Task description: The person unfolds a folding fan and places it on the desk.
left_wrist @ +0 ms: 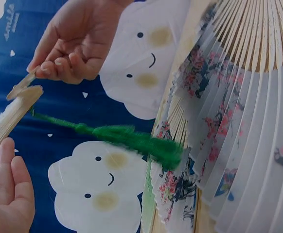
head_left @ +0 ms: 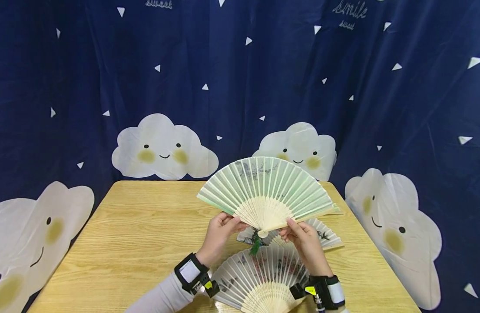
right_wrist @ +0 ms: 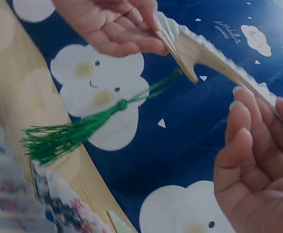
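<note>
A pale green folding fan [head_left: 269, 184] with dark branch printing is spread wide, raised above the table. My left hand [head_left: 219, 234] pinches its left outer stick between thumb and fingers. On the other side, my right hand [head_left: 305, 243] pinches the right outer stick. From the pivot hangs a green tassel [right_wrist: 85, 128], slanting across both wrist views. Below the hands a white fan [head_left: 233, 278] with pink and blue flower printing lies spread on the table. Another spread white fan [head_left: 329, 237] with dark printing lies behind it, partly covered by the raised fan and my right hand.
The wooden table [head_left: 146, 217] reaches back to a dark blue curtain [head_left: 177, 87] with white clouds and triangles. A pale green fan edge [head_left: 336, 209] shows just behind the raised fan's right end. Wrist straps with cameras sit on both arms.
</note>
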{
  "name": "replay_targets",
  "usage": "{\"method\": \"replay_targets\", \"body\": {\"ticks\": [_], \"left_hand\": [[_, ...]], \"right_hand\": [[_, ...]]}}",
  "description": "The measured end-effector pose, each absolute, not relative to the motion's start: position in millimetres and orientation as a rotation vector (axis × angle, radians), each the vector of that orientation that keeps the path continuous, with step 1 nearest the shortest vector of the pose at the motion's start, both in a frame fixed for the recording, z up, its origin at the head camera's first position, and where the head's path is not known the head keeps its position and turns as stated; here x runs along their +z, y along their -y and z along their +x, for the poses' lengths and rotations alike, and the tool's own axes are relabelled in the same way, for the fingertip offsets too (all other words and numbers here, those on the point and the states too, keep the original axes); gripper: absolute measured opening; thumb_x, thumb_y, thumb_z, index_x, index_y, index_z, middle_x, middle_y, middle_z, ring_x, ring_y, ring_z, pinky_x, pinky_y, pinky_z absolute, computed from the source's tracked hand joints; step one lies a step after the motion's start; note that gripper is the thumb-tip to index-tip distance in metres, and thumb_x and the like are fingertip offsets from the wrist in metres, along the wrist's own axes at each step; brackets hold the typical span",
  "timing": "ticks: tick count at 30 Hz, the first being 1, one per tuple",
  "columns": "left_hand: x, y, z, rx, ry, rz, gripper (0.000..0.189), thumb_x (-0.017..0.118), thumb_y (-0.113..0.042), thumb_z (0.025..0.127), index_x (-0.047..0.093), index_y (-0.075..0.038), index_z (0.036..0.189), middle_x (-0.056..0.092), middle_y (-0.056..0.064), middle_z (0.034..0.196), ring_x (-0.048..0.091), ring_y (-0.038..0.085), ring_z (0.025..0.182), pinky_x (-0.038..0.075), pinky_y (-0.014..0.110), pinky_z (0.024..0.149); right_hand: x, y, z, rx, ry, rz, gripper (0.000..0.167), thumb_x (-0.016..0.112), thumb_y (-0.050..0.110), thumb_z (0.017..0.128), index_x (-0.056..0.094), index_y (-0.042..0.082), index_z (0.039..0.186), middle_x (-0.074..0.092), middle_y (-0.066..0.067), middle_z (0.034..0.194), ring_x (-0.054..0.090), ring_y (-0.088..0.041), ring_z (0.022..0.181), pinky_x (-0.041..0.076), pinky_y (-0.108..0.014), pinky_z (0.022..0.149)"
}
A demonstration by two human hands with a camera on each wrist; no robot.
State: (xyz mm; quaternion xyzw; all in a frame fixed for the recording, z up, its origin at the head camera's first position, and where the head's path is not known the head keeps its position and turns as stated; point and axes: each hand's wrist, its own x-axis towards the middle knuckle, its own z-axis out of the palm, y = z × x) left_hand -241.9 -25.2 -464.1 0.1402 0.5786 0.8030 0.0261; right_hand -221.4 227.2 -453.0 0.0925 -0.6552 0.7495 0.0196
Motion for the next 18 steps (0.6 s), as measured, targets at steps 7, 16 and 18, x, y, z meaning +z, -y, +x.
{"method": "replay_targets", "body": {"ticks": [7,16,18], "left_hand": [[-466,26,-239,2.608,-1.657,0.322,0.028,0.059,-0.014,0.097,0.054,0.007,0.115,0.076,0.007,0.094,0.074,0.015,0.090,0.056,0.039,0.090],[-475,33,-237,2.856,-1.371,0.036,0.006,0.052,-0.001,0.097,0.047,0.000,0.094,0.066,0.008,0.087,0.074,0.020,0.088,0.056,0.041,0.091],[-477,37,-237,2.884,-1.338,-0.033,0.008,0.051,-0.001,0.098,0.046,-0.001,0.092,0.064,0.009,0.088,0.074,0.021,0.089,0.056,0.039,0.090]], "right_hand": [[-458,-216,-229,2.451,1.850,0.266,0.035,0.047,0.023,0.104,0.071,0.008,0.084,0.074,0.002,0.075,0.066,-0.008,0.066,0.053,-0.019,0.061],[-468,-180,-250,2.706,1.545,0.067,0.031,0.050,0.024,0.102,0.068,0.010,0.082,0.072,-0.001,0.072,0.064,-0.009,0.064,0.054,-0.016,0.061],[-470,-170,-257,2.735,1.526,0.048,0.032,0.049,0.024,0.103,0.068,0.010,0.081,0.071,0.000,0.071,0.064,-0.008,0.063,0.053,-0.016,0.060]]}}
